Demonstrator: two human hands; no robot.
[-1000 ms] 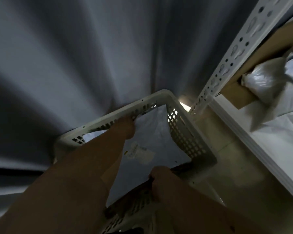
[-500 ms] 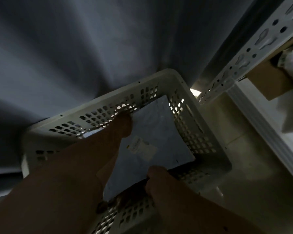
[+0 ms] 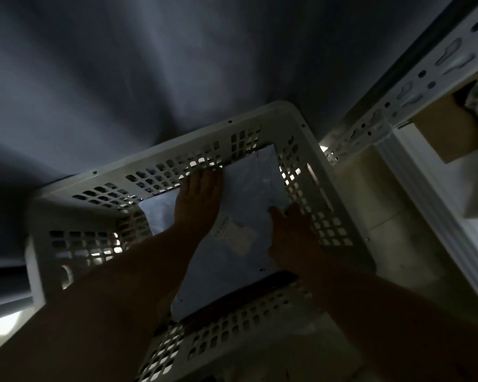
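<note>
A white perforated plastic basket [image 3: 295,117] stands on the floor in dim light. Inside it lies a flat grey mailer bag [image 3: 249,188] with a white label [image 3: 233,235]. My left hand [image 3: 198,199] lies flat on the bag's far left part, fingers straight and pointing at the basket's far wall. My right hand [image 3: 293,230] rests on the bag's right edge, fingers spread and relaxed against the basket's right wall. Another pale bag corner [image 3: 158,213] shows under my left hand's side.
A dark grey curtain [image 3: 149,78] hangs behind the basket. At the right stands a white metal shelf rack [image 3: 414,97] holding a brown cardboard box [image 3: 453,128] and white packages. Pale floor [image 3: 392,216] lies between basket and rack.
The view has moved closer over the basket. My left hand went from holding the bag's edge to lying flat on it. My right hand let go of the near edge and moved to the right side.
</note>
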